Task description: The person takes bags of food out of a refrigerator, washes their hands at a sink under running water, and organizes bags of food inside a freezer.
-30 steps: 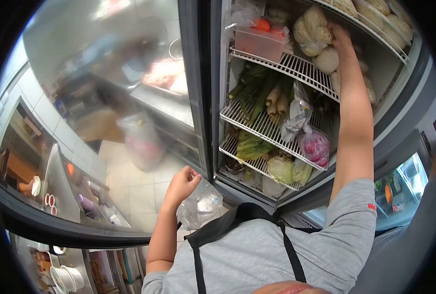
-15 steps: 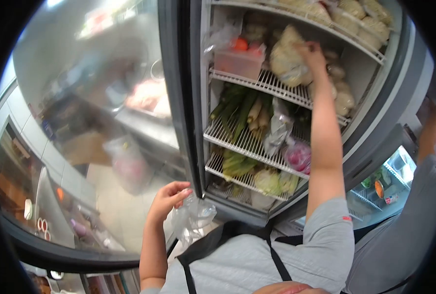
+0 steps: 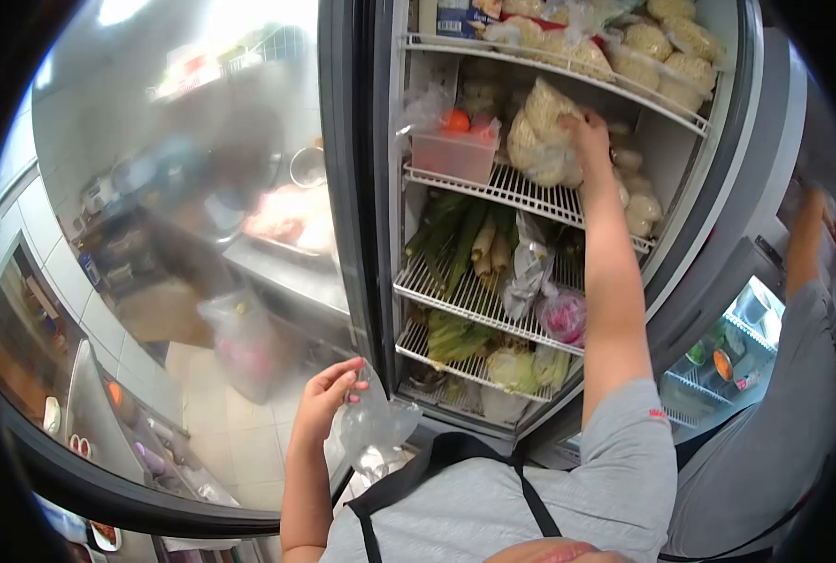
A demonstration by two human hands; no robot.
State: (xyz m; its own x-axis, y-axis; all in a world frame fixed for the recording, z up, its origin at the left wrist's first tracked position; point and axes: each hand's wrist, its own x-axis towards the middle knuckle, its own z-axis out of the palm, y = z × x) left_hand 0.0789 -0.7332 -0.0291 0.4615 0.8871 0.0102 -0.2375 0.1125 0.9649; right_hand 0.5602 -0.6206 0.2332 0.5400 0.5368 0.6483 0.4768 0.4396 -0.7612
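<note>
My right hand (image 3: 590,139) reaches into the open fridge, its fingers closed on the right side of a clear bag of pale noodles (image 3: 542,131). That bag sits on the upper wire shelf (image 3: 530,188), between a clear plastic tub (image 3: 455,155) with orange-red items and several round, pale wrapped bundles (image 3: 640,208). Low in front of the fridge, my left hand (image 3: 331,396) pinches a thin clear plastic bag (image 3: 378,427), which hangs down from its fingers and looks empty.
More bagged noodles (image 3: 648,52) fill the top shelf. Green vegetables (image 3: 451,235), a silvery packet (image 3: 529,277) and a purple bundle (image 3: 562,314) lie lower, with cabbage (image 3: 512,368) beneath. The glass door (image 3: 249,375) stands open at left. Another fridge (image 3: 732,357) is at right.
The view has tilted upward, showing more of the top shelf. My right hand stays on the noodle bag, which looks a little more upright. The clear bag in my left hand has swung slightly.
</note>
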